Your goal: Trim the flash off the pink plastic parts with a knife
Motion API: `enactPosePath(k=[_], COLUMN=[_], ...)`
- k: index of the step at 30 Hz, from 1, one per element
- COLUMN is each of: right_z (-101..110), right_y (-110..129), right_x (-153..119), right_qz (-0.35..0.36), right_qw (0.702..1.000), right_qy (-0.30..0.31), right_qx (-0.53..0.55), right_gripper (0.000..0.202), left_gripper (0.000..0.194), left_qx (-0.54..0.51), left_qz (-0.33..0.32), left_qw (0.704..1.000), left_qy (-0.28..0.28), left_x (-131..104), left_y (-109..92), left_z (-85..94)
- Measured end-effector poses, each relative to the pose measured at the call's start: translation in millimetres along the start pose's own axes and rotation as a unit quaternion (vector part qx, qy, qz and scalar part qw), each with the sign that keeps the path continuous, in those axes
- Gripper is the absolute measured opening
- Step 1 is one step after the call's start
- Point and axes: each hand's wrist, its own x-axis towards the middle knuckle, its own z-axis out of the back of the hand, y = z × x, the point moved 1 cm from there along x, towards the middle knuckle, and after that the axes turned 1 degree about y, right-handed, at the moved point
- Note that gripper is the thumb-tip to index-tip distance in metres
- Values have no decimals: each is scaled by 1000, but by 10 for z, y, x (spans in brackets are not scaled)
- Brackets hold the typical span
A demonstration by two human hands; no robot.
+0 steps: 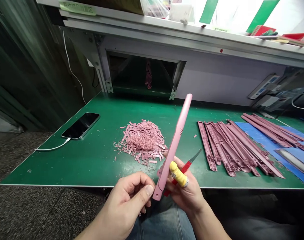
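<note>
A long pink plastic part (175, 143) is held up at a slant above the table's front edge. My right hand (189, 193) is closed around its lower half, with a yellow finger cover (179, 174) on one finger. The same hand also grips a red-handled knife (185, 167), its pointed blade sticking out up and to the right. My left hand (129, 200) is closed in a pinch at the part's lower end, thumb against its edge. The left fingertips are partly hidden. Beyond the hands lies a heap of pink shavings and small offcuts (143, 140).
Several similar pink parts (224, 143) are piled on the green table (54, 170) at right, with more (272, 128) on a blue sheet (257, 131). A phone (81, 125) with a white cable lies left. An opening (142, 75) and a shelf (167, 28) stand behind.
</note>
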Motion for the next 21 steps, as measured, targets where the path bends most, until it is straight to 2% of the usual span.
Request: enactPosePath(k=[7,11,18,21], right_z=[52,53,37,154], right_y=[-32,2,-42,86], right_x=[-18,-14,-47,-105], right_qz=[5,7,9,28], right_qw=[999,1000,996,989], right_qy=[-1,-2,-24,-59], right_qx=[45,20,-88,-134], right_gripper=[33,32,34,33], left_gripper=[38,24,31,36], left_qx=[-28,-5,92,90], left_qz=[0,21,15,15], left_qw=[999,997,995,996], left_qy=[-37,-68,-17,-3], left_x=[-20,-20,52,108], left_y=[67,79,30,116], left_z=[29,14,-61,-87])
